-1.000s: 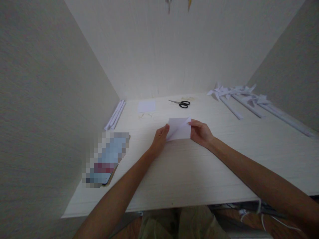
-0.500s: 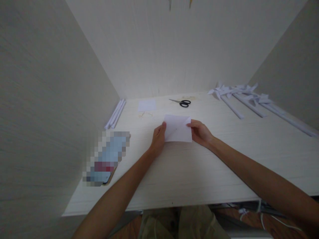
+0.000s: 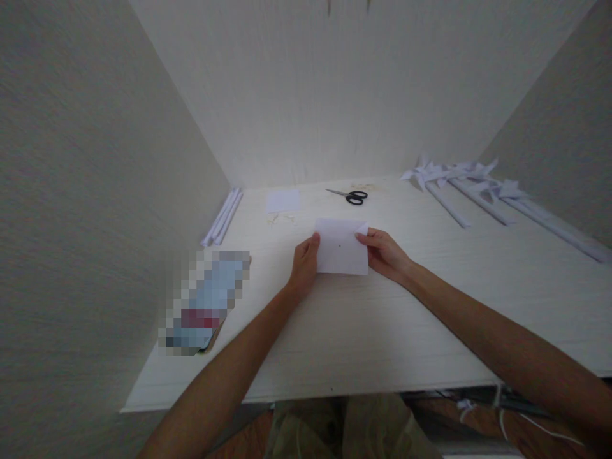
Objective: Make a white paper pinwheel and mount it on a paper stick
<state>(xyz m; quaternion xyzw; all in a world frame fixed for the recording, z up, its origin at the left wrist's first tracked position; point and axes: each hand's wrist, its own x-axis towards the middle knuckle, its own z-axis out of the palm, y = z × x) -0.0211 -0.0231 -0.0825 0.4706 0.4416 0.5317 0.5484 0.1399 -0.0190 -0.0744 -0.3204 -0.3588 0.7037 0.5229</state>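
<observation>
The white paper sheet [image 3: 340,254] sits flat near the middle of the desk [image 3: 363,331], held at both side edges. Biggest risk I'd guess: the sheet is light and only held at its edges, so uneven pressure from 1 side could make it skew or buckle, and any crease pressed then would come out crooked. It could also slide on the smooth desk if either pinch loosens.

The left hand [image 3: 303,262] reaches in from the near left, thumb on top of the sheet's left edge, fingers curled below, pinching it. The right hand [image 3: 385,255] comes in from the near right, fingertips closed on the right edge near the far corner. Both forearms stretch out low over the desk.

Scissors [image 3: 351,196] lie further back, a small paper square [image 3: 282,200] far left of them, rolled paper sticks [image 3: 222,217] along the left wall, and paper pinwheels [image 3: 471,185] far right.
</observation>
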